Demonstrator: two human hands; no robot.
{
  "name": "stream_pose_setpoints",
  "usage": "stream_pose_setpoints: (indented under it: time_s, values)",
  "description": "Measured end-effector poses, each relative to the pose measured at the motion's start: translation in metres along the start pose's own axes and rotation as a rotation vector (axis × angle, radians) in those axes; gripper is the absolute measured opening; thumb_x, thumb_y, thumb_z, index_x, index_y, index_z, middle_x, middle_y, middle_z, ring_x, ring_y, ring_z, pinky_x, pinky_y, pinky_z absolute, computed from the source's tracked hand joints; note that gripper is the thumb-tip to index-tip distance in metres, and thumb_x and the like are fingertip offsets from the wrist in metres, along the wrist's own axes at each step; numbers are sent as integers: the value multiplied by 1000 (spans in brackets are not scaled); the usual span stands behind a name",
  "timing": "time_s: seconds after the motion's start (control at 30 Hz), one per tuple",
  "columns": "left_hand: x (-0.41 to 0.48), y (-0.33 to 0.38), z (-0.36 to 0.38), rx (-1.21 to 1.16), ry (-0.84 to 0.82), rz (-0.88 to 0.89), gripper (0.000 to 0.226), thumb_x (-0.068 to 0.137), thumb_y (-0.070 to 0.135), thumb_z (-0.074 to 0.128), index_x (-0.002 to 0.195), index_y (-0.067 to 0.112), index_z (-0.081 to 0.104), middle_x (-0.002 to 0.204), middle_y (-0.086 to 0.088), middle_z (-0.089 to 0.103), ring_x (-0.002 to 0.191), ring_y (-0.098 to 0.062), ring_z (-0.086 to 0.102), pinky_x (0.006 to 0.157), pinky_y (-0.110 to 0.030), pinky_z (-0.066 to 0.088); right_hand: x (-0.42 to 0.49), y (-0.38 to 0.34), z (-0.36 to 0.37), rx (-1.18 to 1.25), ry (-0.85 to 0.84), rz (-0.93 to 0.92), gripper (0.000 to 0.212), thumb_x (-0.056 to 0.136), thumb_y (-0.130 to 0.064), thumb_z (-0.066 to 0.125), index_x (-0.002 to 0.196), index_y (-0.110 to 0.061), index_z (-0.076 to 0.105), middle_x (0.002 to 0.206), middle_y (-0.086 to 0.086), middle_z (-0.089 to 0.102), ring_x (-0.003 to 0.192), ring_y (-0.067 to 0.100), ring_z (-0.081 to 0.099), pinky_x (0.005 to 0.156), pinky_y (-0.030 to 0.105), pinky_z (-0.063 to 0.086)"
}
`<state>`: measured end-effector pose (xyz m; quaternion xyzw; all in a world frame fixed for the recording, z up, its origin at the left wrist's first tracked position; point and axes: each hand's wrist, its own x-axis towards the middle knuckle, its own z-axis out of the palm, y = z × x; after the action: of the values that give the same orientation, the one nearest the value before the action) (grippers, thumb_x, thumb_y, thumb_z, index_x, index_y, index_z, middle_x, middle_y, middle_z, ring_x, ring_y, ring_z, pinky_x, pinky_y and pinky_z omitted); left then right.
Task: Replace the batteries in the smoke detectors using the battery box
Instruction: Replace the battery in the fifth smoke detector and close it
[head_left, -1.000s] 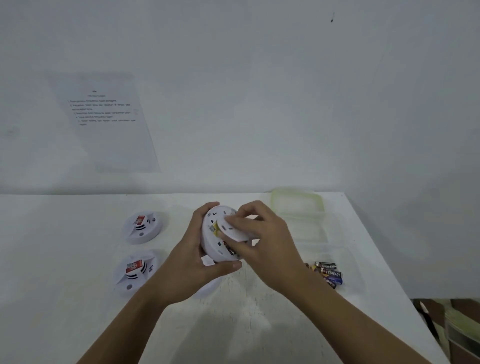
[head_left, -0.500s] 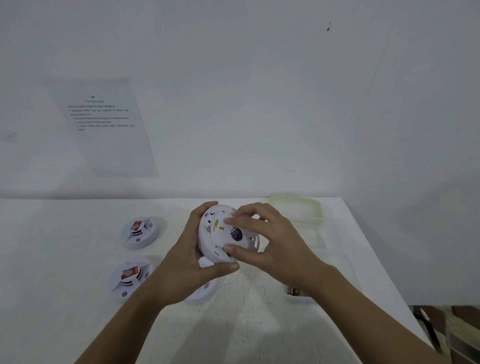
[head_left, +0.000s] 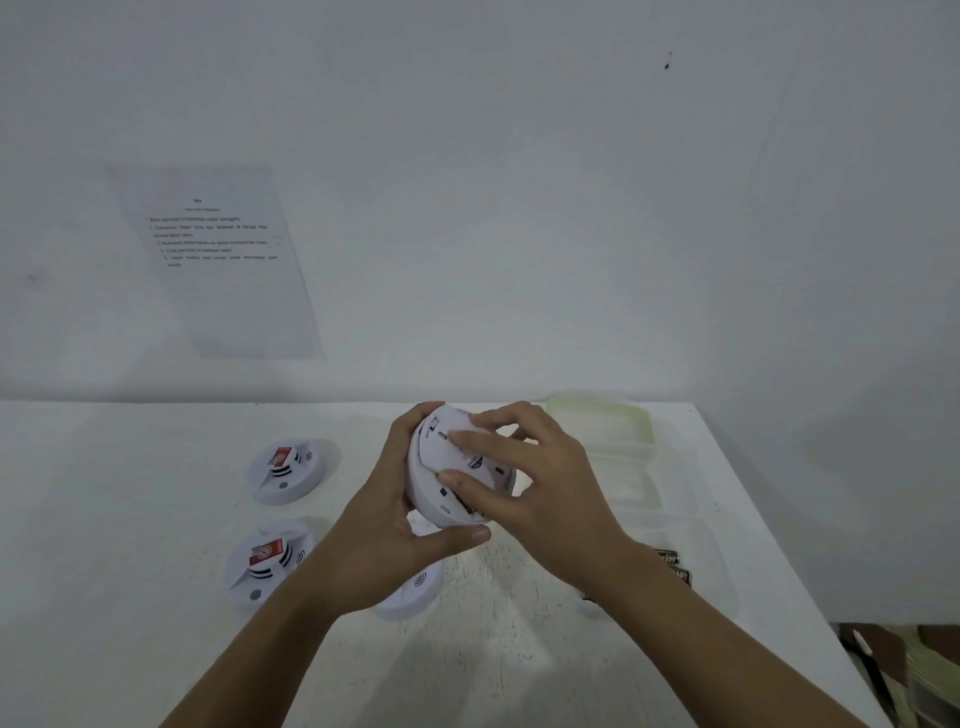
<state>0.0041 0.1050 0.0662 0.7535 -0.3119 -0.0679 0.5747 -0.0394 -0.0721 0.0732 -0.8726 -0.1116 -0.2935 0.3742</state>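
A round white smoke detector (head_left: 434, 483) is held tilted above the table, its back side facing me. My left hand (head_left: 387, 525) grips its left rim and underside. My right hand (head_left: 530, 483) lies over its back cover, fingertips pressing on the plate. Two more white detectors rest on the table at the left, a far detector (head_left: 288, 470) and a near detector (head_left: 267, 564), each with a red battery on top. Another white detector part (head_left: 413, 595) lies under my left wrist. Dark loose batteries (head_left: 672, 567) show in a clear battery box (head_left: 701, 551) beside my right forearm.
A pale green lid (head_left: 602, 422) lies at the table's back right. The white table (head_left: 130, 597) ends at a right edge, with clutter on the floor beyond it. A printed instruction sheet (head_left: 218, 260) hangs on the wall.
The back cover has been turned and pressed further onto the held detector; the yellow part seen inside earlier is now mostly covered. My right hand has slid over more of the batteries.
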Motion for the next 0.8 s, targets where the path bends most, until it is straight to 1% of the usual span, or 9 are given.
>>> stream_pose_setpoints:
  time_s: [0.1, 0.17, 0.3, 0.37, 0.47, 0.57, 0.63, 0.7, 0.8]
  values:
    - [1, 0, -1, 3, -5, 1, 92, 68, 27, 84, 139, 39, 28, 128, 41, 47, 124, 8, 50, 86, -5, 47, 2, -1, -3, -4, 1, -34, 35, 86, -46, 73, 115, -27, 74, 120, -10, 58, 106, 1, 51, 83, 18, 50]
    - [2, 0, -1, 4, -8, 1, 91, 67, 27, 84, 138, 40, 27, 125, 45, 46, 122, 11, 50, 85, -5, 47, 4, 0, -6, -29, -12, -59, 37, 86, -49, 70, 114, -26, 74, 120, -8, 59, 107, 5, 53, 82, 23, 52]
    - [4, -1, 1, -9, 0, 14, 93, 69, 26, 87, 140, 39, 29, 129, 37, 48, 125, 4, 51, 88, -9, 49, 6, -1, -5, -7, -16, 18, 42, 83, -54, 70, 115, -26, 75, 115, -10, 60, 107, 8, 57, 84, 30, 55]
    - [5, 0, 1, -16, 10, 28, 92, 69, 26, 86, 140, 38, 29, 129, 37, 48, 125, 4, 52, 88, -9, 49, 4, -2, 0, -3, 13, 36, 43, 83, -54, 70, 115, -26, 76, 115, -9, 62, 109, 9, 58, 85, 30, 55]
    - [6, 0, 2, -21, 20, 41, 91, 69, 26, 85, 141, 37, 29, 130, 36, 49, 125, 3, 51, 88, -8, 48, 3, -3, 4, -1, 48, 64, 43, 83, -54, 68, 116, -26, 76, 116, -10, 62, 110, 8, 58, 87, 26, 54]
    - [6, -2, 1, -24, 30, 38, 91, 70, 28, 86, 140, 40, 28, 130, 37, 48, 126, 3, 51, 88, -9, 49, 3, -4, 5, -9, 34, 81, 42, 84, -52, 71, 116, -26, 75, 116, -10, 62, 110, 8, 57, 88, 24, 53]
    - [6, -1, 2, -23, 35, 38, 91, 70, 27, 86, 139, 42, 28, 130, 37, 49, 126, 3, 52, 87, -10, 49, 5, -4, 3, -3, -6, 108, 41, 84, -51, 73, 117, -27, 75, 117, -11, 61, 112, 8, 56, 89, 22, 51]
    - [6, -2, 1, -30, 34, 39, 90, 70, 24, 87, 137, 42, 30, 128, 36, 50, 123, 2, 54, 86, -10, 50, 8, -5, 0, 7, -73, 131, 39, 86, -50, 74, 118, -29, 75, 118, -12, 59, 114, 5, 52, 90, 16, 45]
    - [7, -4, -3, -14, 22, 33, 92, 70, 24, 87, 138, 43, 28, 128, 35, 50, 124, 0, 54, 87, -12, 51, 12, -5, -4, 23, -163, 109, 37, 87, -48, 71, 119, -30, 75, 112, -15, 54, 109, 1, 50, 86, 9, 40]
